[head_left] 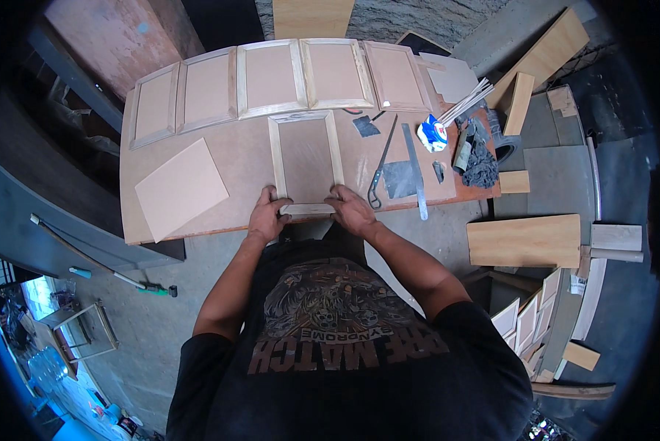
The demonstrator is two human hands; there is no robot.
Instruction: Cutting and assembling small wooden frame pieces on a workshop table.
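Observation:
A rectangular pale wooden frame [277, 156] lies at the near edge of the workbench, its near rail at the bench edge. My left hand [267, 216] grips its near left corner, thumb on top of the rail. At the near right corner my right hand [353, 212] holds it the same way. Whether a panel fills the frame or the bench shows through, I cannot tell. To the left lies a loose, light brown rectangular panel [181, 189]. Along the far side of the bench runs a row of several framed panels [272, 75].
Right of the frame lie a narrow handsaw [386, 158], a metal ruler [413, 170] and dark sandpaper [399, 180]. Beyond them are a blue-and-white container [432, 134], thin sticks [468, 101] and a grey rag [481, 158]. Wooden boards [524, 241] stand off the bench's right side.

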